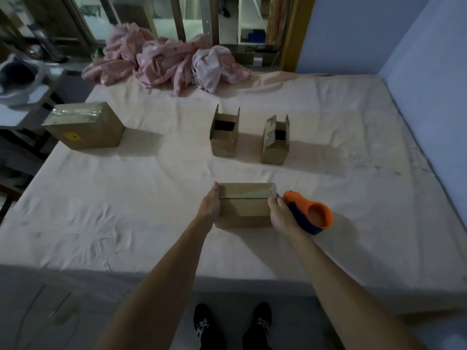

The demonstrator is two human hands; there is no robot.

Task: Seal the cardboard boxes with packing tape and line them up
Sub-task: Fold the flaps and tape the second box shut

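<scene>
I count four cardboard boxes on the bed (126, 210). The near box (243, 210), with tape along its top seam, sits between two hands. My left hand (211, 207) is pressed flat on its left end. My right hand (280, 214) is at its right end, grip unclear. One tape dispenser (316, 214) lies just right of that box. Beyond it stand the left open box (224, 145) and the right open box (274, 152), and far left of it is one big sealed box (88, 132).
</scene>
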